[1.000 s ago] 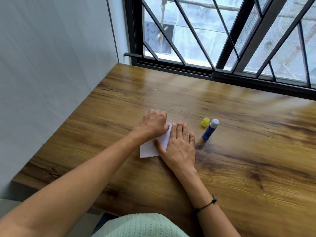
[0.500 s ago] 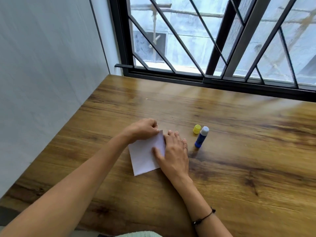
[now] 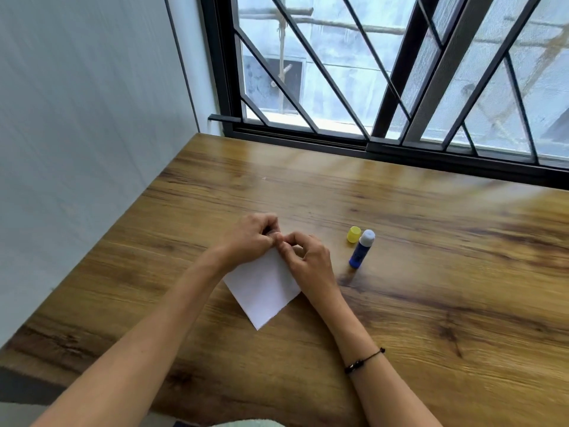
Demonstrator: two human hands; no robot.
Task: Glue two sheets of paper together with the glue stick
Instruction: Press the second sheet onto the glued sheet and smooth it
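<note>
A small white paper (image 3: pixel 263 291) lies on the wooden table (image 3: pixel 431 303), turned so one corner points toward me. My left hand (image 3: pixel 249 238) and my right hand (image 3: pixel 308 260) meet at its far corner, fingertips pinched on the paper there. I cannot tell whether it is one sheet or two stacked. A blue glue stick (image 3: pixel 361 249) with its white tip exposed lies to the right of my right hand. Its yellow cap (image 3: pixel 353 234) sits beside the tip, off the stick.
A pale wall (image 3: pixel 77 149) borders the table on the left. A black-framed barred window (image 3: pixel 385 87) runs along the far edge. The table's near edge is at the bottom left.
The paper has rotated so a corner points at me. Both hands went from lying flat on it to pinching its far corner. The view has tilted up.
</note>
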